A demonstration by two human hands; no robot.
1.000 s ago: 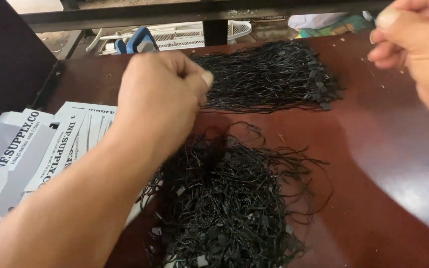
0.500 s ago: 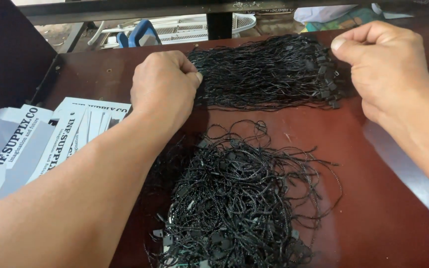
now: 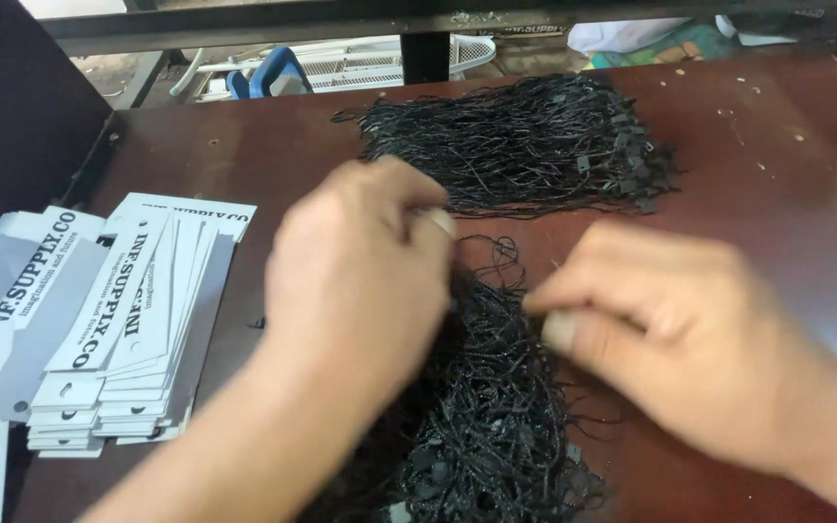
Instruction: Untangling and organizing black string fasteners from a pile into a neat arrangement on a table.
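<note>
Hands meet over the loose heap of black strings [image 3: 496, 407] on the brown table [image 3: 767, 165]. The left hand [image 3: 356, 281] is curled, the right hand [image 3: 670, 329] pinches at the heap's top; motion blur hides what either grasps. Another string bundle [image 3: 525, 145] lies beyond, white tags [image 3: 138, 329] at left.

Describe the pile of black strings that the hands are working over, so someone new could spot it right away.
On the dark red-brown table, look right of the fanned white card tags. The loose tangled heap of black strings lies nearest the camera, between the left hand and right hand. The far bundle is neatly combed sideways.
</note>
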